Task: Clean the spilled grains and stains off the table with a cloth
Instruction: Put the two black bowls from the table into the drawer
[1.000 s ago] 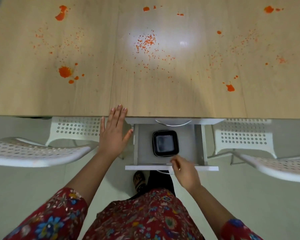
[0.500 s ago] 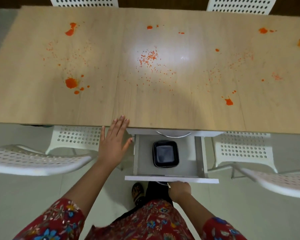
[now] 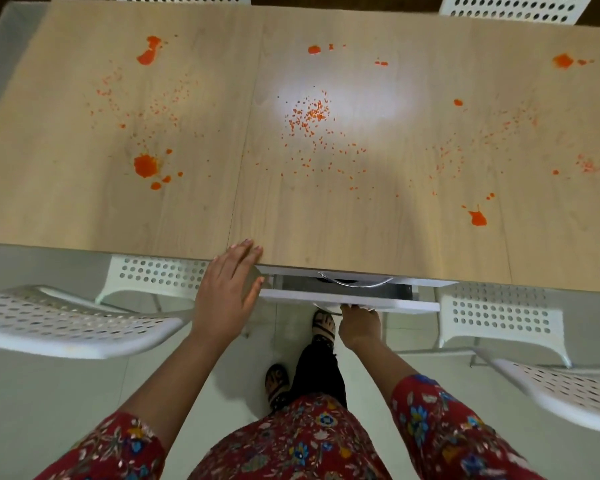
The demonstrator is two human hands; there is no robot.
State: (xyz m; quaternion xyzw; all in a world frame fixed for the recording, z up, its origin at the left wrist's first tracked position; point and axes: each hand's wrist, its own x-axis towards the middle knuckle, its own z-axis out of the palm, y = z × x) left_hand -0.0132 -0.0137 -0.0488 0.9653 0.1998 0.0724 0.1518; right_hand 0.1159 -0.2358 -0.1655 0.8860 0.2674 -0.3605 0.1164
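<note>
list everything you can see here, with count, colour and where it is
table: one, light wood, fills the upper view
stains: several, orange, scattered across the tabletop
grains: many, orange, thickest at the centre, thinner left and right
drawer: one, white front, under the table's near edge, open only a little
chairs: four, white and perforated, two on the near side, two at the far edge
floor: pale, below the table
left hand: open, fingertips at the table's near edge
right hand: at the drawer front, fingers tucked under its handle
sleeves: two, red floral
</note>
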